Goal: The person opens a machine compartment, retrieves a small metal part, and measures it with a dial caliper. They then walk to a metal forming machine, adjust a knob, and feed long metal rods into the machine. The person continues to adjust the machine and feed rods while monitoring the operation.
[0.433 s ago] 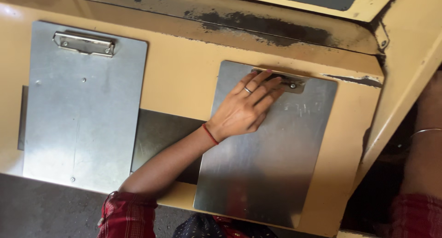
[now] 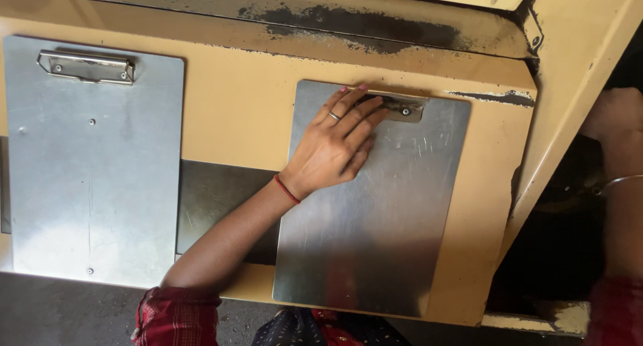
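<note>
Left hand (image 2: 331, 148) lies flat and open on the right plate (image 2: 375, 225), fingertips (image 2: 362, 91) pressed on the clip (image 2: 395, 107) at its far edge; it grips nothing. The right plate sits on the bench (image 2: 241, 118), its near edge overhanging a dark panel (image 2: 214, 205). Right hand (image 2: 613, 115) is at the far right, beyond the bench edge; whether it is open cannot be told. The left plate (image 2: 94, 165) lies well apart, clip (image 2: 86, 66) fitted; judged state: left plate complete, right clip seated but still under pressure.
</note>
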